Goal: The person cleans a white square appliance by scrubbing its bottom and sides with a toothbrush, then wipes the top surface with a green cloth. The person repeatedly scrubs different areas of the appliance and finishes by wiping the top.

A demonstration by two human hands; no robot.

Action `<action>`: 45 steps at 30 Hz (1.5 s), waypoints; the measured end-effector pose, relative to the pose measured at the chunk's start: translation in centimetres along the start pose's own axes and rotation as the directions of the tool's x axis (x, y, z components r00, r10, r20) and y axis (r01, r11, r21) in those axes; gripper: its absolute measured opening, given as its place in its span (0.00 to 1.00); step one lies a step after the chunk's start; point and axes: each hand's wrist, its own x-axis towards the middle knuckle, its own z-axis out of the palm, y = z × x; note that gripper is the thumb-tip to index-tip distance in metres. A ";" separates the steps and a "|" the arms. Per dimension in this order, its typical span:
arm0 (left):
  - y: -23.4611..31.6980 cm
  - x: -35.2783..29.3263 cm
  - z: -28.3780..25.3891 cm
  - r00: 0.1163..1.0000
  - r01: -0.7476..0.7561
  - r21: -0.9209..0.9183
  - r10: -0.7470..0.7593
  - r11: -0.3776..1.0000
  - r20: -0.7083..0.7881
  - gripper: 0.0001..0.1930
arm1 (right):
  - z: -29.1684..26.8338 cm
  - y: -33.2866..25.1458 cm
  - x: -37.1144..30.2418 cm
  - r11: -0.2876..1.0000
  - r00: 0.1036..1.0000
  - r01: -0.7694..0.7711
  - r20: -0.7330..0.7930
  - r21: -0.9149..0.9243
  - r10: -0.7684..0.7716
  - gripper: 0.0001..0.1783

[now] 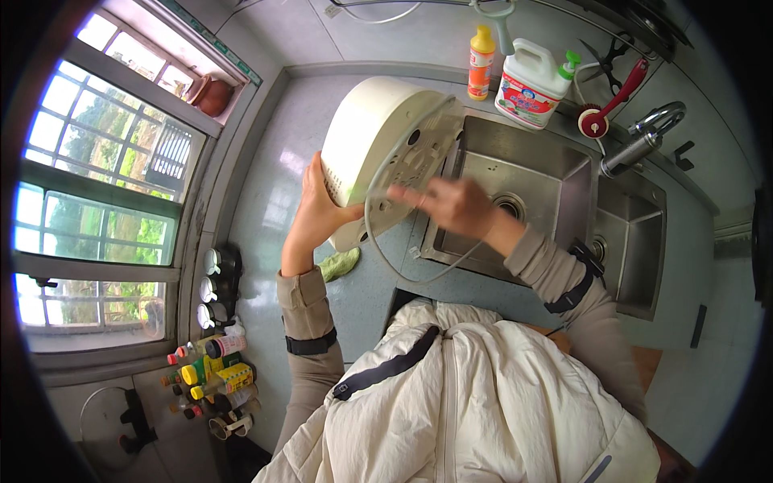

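A cream-white rounded appliance (366,121), its exact kind unclear, is tipped on its side on the grey counter left of the sink. Its underside, pierced with slots and holes, faces right. My left hand (316,205) grips its lower left side, thumb toward the underside and fingers along the wall. In front of the underside, my right hand (463,211) has its index finger stretched toward the holes and the other fingers curled; what they hold, if anything, is hidden. A pale power cord (394,272) loops past the underside and disappears near my right wrist. A green cloth (340,264) lies below the appliance.
Right of the appliance is a double steel sink (523,149) with a faucet (632,149). Behind it stand an orange bottle (481,64), a white jug (527,88) and a red-handled brush (616,101). Several condiment bottles (217,374) and lidded jars (216,286) line the window side.
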 end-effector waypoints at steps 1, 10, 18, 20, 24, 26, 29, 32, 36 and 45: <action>0.0 -0.1 -0.1 0.999 0.041 0.008 -0.041 0.999 0.007 0.55 | -0.1 0.0 -0.1 0.993 0.995 -0.096 -0.044 -0.075 0.093 0.39; -0.3 -0.4 -0.1 0.998 0.045 0.048 -0.046 0.998 0.035 0.56 | 1.2 0.2 -0.9 0.976 0.965 -0.215 -0.143 0.045 0.219 0.38; -0.5 -0.4 0.0 1.000 -0.006 0.049 0.005 0.999 0.018 0.58 | -0.5 0.1 -0.2 0.995 0.994 -0.081 -0.073 0.049 0.085 0.39; -0.5 -0.4 0.1 1.000 0.001 0.085 -0.002 0.996 0.010 0.58 | -0.6 0.0 0.0 0.974 0.958 -0.189 -0.196 0.126 0.212 0.39; -0.8 -0.6 0.1 1.000 0.011 -0.047 -0.011 0.999 0.017 0.56 | -0.3 0.9 -0.3 0.990 0.988 -0.124 -0.085 0.074 0.130 0.40; -0.8 -1.2 0.1 0.999 0.035 -0.094 -0.031 0.995 0.040 0.57 | -0.4 1.6 -0.6 0.977 0.977 -0.122 -0.153 0.174 0.150 0.35; -0.7 -2.3 0.1 0.996 0.080 -0.169 -0.072 0.982 0.054 0.57 | -0.9 1.6 -0.8 0.743 0.755 -0.539 -0.163 0.395 0.635 0.30; -0.7 -2.8 0.3 0.996 0.077 -0.127 -0.072 0.989 0.045 0.58 | -1.2 -0.3 -0.3 0.653 0.780 -0.470 -0.067 0.593 0.622 0.28; -0.8 -2.8 0.5 0.992 0.126 -0.264 -0.117 0.956 0.050 0.59 | -1.3 -1.7 0.4 0.753 0.904 -0.293 -0.085 0.589 0.419 0.28; -1.9 -3.8 0.0 0.989 0.146 -0.249 -0.148 0.958 0.009 0.59 | 3.1 0.5 -1.0 0.462 0.603 -0.515 -0.078 0.722 0.794 0.26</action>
